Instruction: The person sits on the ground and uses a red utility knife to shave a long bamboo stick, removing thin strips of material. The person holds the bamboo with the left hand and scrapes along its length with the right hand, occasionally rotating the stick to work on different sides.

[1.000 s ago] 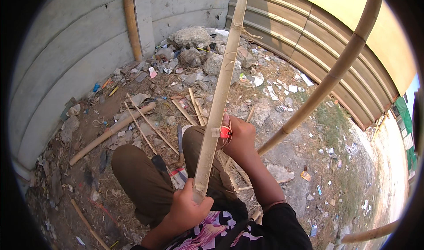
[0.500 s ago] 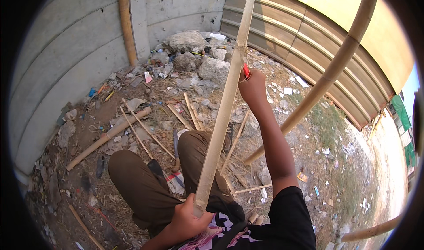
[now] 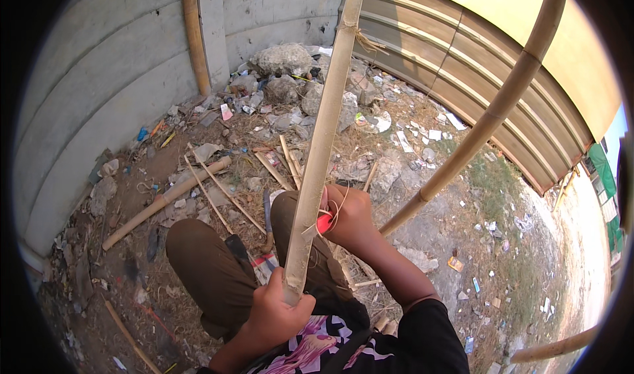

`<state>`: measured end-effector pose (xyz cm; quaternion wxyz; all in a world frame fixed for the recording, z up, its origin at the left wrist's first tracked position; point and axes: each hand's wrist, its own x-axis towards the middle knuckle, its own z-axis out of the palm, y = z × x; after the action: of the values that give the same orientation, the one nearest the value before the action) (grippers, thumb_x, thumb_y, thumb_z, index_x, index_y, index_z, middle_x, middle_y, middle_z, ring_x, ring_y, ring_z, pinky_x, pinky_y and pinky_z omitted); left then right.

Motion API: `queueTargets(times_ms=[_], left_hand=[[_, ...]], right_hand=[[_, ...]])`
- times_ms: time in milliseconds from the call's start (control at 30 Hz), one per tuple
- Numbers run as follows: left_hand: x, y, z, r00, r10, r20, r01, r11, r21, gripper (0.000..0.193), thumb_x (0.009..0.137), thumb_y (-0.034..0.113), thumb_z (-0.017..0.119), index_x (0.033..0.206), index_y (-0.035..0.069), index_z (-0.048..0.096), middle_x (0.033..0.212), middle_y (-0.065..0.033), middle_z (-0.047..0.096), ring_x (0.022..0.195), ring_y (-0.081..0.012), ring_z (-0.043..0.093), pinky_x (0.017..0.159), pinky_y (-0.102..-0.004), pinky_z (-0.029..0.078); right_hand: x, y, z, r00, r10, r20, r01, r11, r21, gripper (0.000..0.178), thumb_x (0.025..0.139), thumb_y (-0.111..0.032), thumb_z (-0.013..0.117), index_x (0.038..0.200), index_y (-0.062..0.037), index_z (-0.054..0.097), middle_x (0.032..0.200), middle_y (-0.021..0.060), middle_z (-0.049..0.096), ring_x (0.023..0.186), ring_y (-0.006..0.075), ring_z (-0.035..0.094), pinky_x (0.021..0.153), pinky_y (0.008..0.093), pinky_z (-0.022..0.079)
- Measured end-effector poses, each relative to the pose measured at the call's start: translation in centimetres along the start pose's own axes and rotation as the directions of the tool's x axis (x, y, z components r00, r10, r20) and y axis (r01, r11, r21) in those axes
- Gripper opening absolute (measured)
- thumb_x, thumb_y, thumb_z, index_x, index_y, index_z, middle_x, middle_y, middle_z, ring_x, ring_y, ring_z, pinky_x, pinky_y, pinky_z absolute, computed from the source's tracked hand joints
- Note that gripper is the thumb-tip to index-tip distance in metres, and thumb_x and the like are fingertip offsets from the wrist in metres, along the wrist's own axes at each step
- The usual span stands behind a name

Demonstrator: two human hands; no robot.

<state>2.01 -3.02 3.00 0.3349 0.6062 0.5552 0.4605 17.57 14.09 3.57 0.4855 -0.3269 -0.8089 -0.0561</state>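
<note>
A long split bamboo strip [image 3: 321, 129] slants up and away from my lap, its pale hollow side toward me. My left hand [image 3: 277, 312] grips its near end, thumb along the edge. Against the strip's right edge, a little above that, my right hand [image 3: 349, 213] is closed round a red-handled knife [image 3: 324, 223]. A short bit of its blade shows across the strip; the rest is hidden. Thin shavings curl by my right fingers. Frayed fibres hang at the strip's upper node.
Bamboo slivers [image 3: 221, 192] and a thick bamboo piece [image 3: 165, 203] lie on the littered ground ahead, near a hooked blade tool [image 3: 267, 222]. A slanting bamboo pole [image 3: 472, 136] stands at right. Rocks [image 3: 282, 60] lie before the grey wall [image 3: 119, 63].
My right hand has drawn the red-handled knife down the strip toward my left hand. The strip's far end has risen out of the picture, and loose fibres now show at its node.
</note>
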Motion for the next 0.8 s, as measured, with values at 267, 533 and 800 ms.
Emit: queueTargets(times_ms=[267,533,800], left_hand=[[-1.7,-0.1,1.3,0.989,0.0,0.145,0.001,1.0,-0.002,0.035,0.076,0.012,0.072,0.098,-0.005,0.051,0.061,-0.0187,0.059,0.058,-0.0326,0.07,0.052,-0.0425,0.053],[-1.4,-0.5,1.5,0.991,-0.061,0.117,0.067,0.997,-0.047,0.034,0.076,0.011,0.071,0.1,-0.005,0.052,0.063,-0.0165,0.062,0.062,-0.027,0.072,0.057,-0.0396,0.054],[0.8,-0.8,0.1,0.999,-0.028,-0.023,0.027,0.998,-0.054,0.03,0.076,0.009,0.069,0.098,-0.005,0.054,0.063,-0.0156,0.061,0.062,-0.025,0.071,0.057,-0.0378,0.054]], right_hand=[[8.6,9.7,-1.6,0.89,0.432,-0.142,-0.417,0.9,0.124,0.034,0.095,-0.029,0.062,0.078,-0.0001,0.065,0.063,0.0192,0.061,0.058,0.041,0.061,0.056,0.0472,0.047],[10.2,10.4,-2.9,0.949,0.316,-0.017,-0.306,0.904,-0.298,0.031,0.085,-0.033,0.07,0.083,-0.0021,0.07,0.068,0.0227,0.063,0.067,0.0427,0.065,0.06,0.0477,0.051],[-3.3,-2.6,-0.2,0.977,0.139,0.159,-0.139,0.99,-0.011,0.031,0.098,-0.02,0.059,0.07,-0.0073,0.056,0.055,0.0101,0.052,0.045,0.0314,0.055,0.043,0.041,0.043]])
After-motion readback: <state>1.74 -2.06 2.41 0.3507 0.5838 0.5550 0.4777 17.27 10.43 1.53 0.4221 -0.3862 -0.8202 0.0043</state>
